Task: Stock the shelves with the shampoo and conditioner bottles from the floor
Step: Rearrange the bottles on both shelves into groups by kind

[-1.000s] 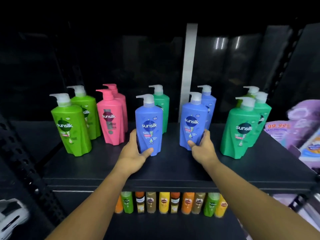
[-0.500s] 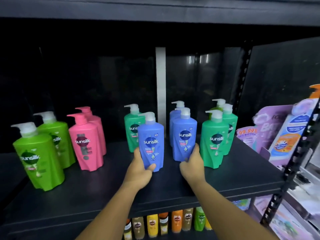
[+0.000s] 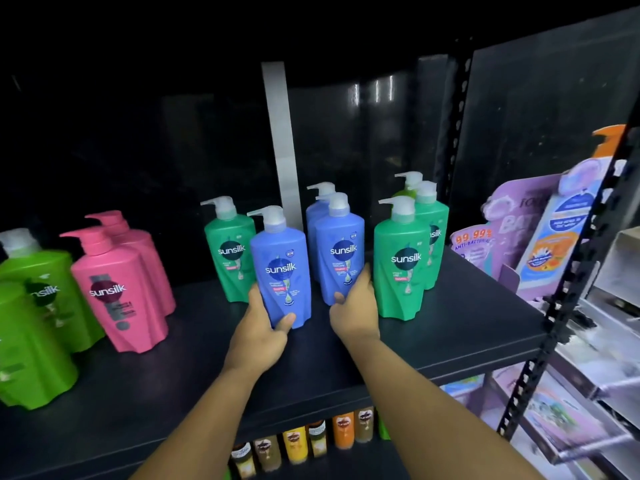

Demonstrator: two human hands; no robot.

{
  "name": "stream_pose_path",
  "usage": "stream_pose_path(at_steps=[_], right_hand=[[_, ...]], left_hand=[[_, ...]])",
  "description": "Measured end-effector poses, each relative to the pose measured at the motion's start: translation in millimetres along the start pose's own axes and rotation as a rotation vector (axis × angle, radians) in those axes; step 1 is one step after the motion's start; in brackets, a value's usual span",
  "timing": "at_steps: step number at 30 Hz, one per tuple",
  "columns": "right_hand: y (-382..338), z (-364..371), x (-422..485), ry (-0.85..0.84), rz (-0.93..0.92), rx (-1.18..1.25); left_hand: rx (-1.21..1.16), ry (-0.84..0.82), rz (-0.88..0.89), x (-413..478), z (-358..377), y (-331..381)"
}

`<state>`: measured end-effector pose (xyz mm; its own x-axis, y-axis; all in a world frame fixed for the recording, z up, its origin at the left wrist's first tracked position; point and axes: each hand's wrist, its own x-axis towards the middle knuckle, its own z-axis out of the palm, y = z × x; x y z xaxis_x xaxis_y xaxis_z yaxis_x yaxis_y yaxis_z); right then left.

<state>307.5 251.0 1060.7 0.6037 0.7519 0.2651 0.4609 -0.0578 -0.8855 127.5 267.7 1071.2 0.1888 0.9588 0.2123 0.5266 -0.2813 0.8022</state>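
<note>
One blue bottle (image 3: 281, 271) is gripped by the left hand (image 3: 258, 336), its neighbour (image 3: 341, 258) by the right hand (image 3: 353, 311), bases partly covered.

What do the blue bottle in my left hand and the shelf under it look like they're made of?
Blue bottle: likely moulded plastic, smooth, semi-matte, given its soft highlights and shaped base. Shelf: dark, matte with a faint sheen, perhaps painted metal or coated board; the picture cannot settle which.
</note>
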Motion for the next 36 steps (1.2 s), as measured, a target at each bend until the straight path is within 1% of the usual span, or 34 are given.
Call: stream_pose_path(at_steps=[9, 15, 19, 21, 24, 28, 32, 36], right_hand=[[5, 6, 6, 0.003, -0.009, -0.044], [3, 4, 2, 0.036, -0.033, -0.072], [1, -4, -13, 0.062, -0.124, -0.071], [2, -14, -23, 0.077, -0.164, -0.051], [6, -39, -34, 0.090, -0.161, -0.043], [17, -73, -44, 0.125, -0.165, -0.134], [32, -104, -44, 0.156, -0.110, -0.142], [38, -125, -38, 0.141, -0.047, -0.115]], left_hand=[[-0.050, -0.013, 0.004, 5, -3, -8], [-0.057, -0.030, 0.030, 6, -6, -14], [-0.044, -0.031, 0.062, 7, -7, -16], [-0.059, -0.028, 0.075, 6, -9, -15], [-0.073, -0.043, 0.099, 4, -10, -11], [-0.082, -0.076, 0.115, 0, -13, -5], [-0.079, -0.117, 0.126, -7, -15, 2], [-0.069, -0.149, 0.132, -14, -10, 10]])
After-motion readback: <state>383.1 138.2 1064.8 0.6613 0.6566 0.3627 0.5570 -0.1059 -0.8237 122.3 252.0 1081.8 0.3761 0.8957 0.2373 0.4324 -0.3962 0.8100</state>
